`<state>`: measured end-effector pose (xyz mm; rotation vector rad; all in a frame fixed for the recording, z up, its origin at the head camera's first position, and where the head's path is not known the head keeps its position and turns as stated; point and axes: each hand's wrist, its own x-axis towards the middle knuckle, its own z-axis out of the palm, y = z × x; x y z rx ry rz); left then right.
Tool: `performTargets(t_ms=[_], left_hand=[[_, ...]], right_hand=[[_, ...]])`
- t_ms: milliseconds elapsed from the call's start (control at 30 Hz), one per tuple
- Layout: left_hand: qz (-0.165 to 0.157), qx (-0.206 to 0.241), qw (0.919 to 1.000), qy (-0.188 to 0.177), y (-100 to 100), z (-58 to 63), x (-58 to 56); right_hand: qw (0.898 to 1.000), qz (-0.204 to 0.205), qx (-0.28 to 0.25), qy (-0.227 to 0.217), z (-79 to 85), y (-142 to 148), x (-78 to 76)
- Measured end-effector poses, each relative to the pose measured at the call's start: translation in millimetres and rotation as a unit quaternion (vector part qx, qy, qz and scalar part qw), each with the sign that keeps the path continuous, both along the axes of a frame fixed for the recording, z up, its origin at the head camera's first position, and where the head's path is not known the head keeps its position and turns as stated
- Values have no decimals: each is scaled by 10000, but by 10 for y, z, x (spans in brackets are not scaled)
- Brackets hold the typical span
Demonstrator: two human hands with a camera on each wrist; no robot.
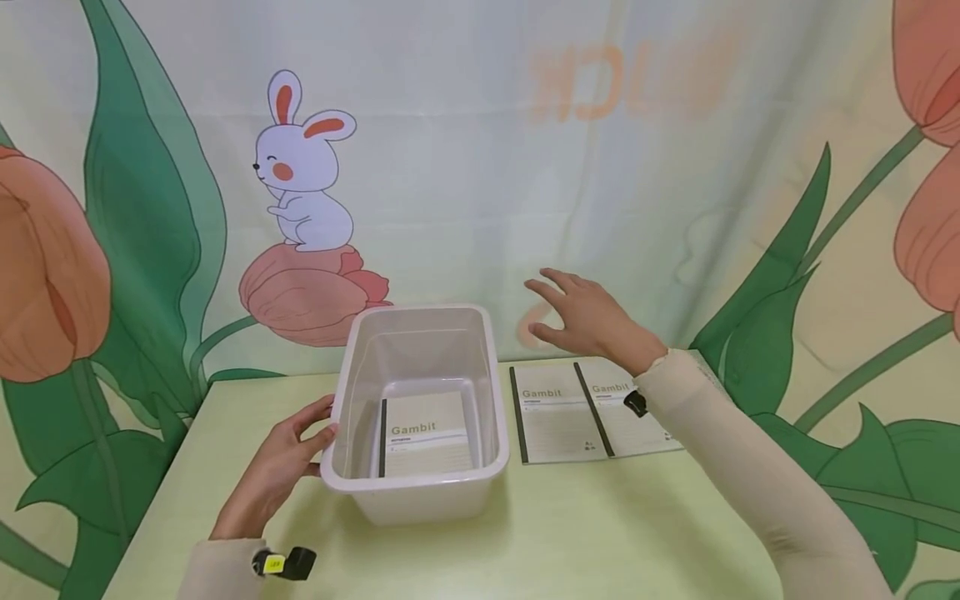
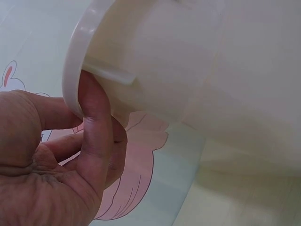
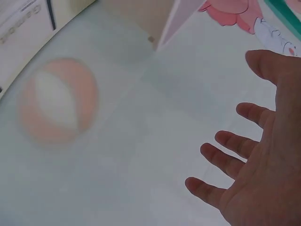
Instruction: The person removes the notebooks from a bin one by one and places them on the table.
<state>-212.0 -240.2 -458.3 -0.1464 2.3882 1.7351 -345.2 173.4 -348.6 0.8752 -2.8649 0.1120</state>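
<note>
My left hand (image 1: 288, 450) grips the left rim of a beige plastic bin (image 1: 420, 504). In the left wrist view, the fingers of that hand (image 2: 94, 141) curl around the lip of the bin (image 2: 188, 70). Flat on the bin's floor lies a notebook (image 1: 426, 454) marked Gambit, with a dark spine. Two similar notebooks lie side by side on the table to the right of the bin, the nearer one (image 1: 558, 433) and another (image 1: 637, 437). Above them my right hand (image 1: 588, 321) is raised with spread fingers and holds nothing; its palm (image 3: 263, 183) shows in the right wrist view.
The pale green table (image 1: 570, 533) carries the bin and notebooks. Behind it hangs a curtain (image 1: 450, 192) printed with a rabbit, tulips and leaves. The right forearm (image 1: 750, 467) passes over part of the right-hand notebook.
</note>
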Motion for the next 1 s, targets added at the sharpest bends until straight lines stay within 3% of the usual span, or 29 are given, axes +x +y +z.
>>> performTargets(t_ms=[367, 600, 833, 1000], left_hand=[[-58, -32, 10000, 65, -13, 31, -1], [-37, -52, 10000, 45, 1, 64, -11], [-16, -16, 10000, 34, 0, 54, 1], [6, 30, 10000, 13, 4, 38, 16]], right_hand=[[9988, 418, 23, -263, -5, -756, 22], [9987, 349, 215, -301, -47, -1216, -6], [9936, 306, 381, -1021, -173, -1597, -70], [9841, 125, 487, -1702, -344, -1808, -148]])
